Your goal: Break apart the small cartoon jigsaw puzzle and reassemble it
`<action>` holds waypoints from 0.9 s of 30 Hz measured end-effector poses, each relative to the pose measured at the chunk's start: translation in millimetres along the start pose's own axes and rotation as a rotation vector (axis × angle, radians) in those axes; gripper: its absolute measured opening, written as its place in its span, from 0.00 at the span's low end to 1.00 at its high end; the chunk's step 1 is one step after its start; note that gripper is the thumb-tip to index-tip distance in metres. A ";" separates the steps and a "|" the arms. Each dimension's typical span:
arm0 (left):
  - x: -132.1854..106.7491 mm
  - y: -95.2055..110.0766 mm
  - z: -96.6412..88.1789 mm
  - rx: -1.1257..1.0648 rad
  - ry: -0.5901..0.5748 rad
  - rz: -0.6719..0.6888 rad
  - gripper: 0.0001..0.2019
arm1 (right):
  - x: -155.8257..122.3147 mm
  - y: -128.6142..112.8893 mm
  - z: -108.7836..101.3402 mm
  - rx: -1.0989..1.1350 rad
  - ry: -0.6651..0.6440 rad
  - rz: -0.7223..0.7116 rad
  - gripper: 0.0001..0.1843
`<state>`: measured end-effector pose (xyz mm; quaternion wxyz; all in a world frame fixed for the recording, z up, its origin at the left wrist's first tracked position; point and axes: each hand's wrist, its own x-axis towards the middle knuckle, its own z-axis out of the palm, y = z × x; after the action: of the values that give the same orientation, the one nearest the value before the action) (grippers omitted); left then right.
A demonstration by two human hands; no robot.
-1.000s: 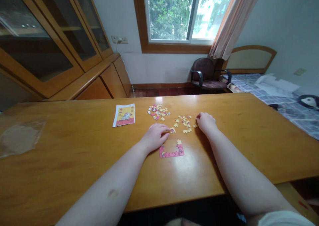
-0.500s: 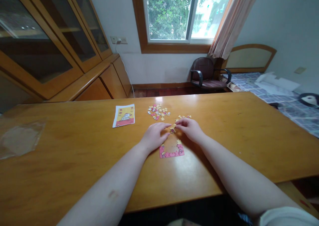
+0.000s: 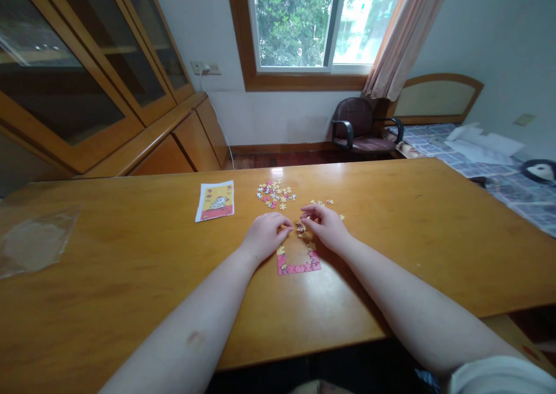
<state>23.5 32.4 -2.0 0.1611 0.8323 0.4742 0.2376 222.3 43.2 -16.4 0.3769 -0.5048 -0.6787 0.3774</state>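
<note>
1. I saw the puzzle lying part-built on the table.
2. The left hand and right hand curled beside loose pieces; I couldn't tell whether either gripped any.
3. Beyond lay the pile, the card to its left.

The bare right hand, at the far right side of the loose cardboard jigsaw pieces a second ago, is now in over them, its fingertips beside the small yellow-and-dark cluster of jigsaw pieces. It covers most of the scattered yellow jigsaw pieces, leaving a few showing beyond it. The bare left hand, its thumb and fingers spread half a second ago, has them drawn together and stands slightly back from the cluster, uncovering the yellow upper left end of the U-shaped, mostly pink puzzle border.
</note>
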 end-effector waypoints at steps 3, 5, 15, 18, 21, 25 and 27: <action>0.5 -1.5 -0.7 0.018 0.017 -0.053 0.07 | 1.9 -0.9 -8.5 -0.232 0.052 -0.035 0.10; 0.6 -0.2 -1.2 0.028 0.010 -0.034 0.08 | 2.8 -0.8 -15.0 -0.346 -0.014 -0.092 0.09; -1.8 5.0 1.9 0.077 -0.137 0.058 0.07 | -5.4 -5.9 -18.3 -0.395 -0.430 -0.236 0.11; -2.5 6.9 2.2 0.112 -0.154 0.034 0.09 | -5.6 -5.9 -15.9 -0.406 -0.378 -0.235 0.12; -2.2 6.9 2.7 0.127 -0.155 0.005 0.10 | -5.4 -6.2 -15.7 -0.452 -0.331 -0.261 0.12; -0.9 3.2 3.9 0.124 -0.158 -0.009 0.09 | -8.2 -9.4 -14.4 -0.378 -0.431 -0.282 0.14; -0.6 1.1 4.3 0.124 -0.144 -0.017 0.12 | -9.1 -10.2 -13.6 -0.349 -0.442 -0.287 0.15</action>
<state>26.4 31.2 -5.2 0.1448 0.8516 0.4821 0.1459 232.2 34.1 -2.5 0.1773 -0.3668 -0.8630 0.2988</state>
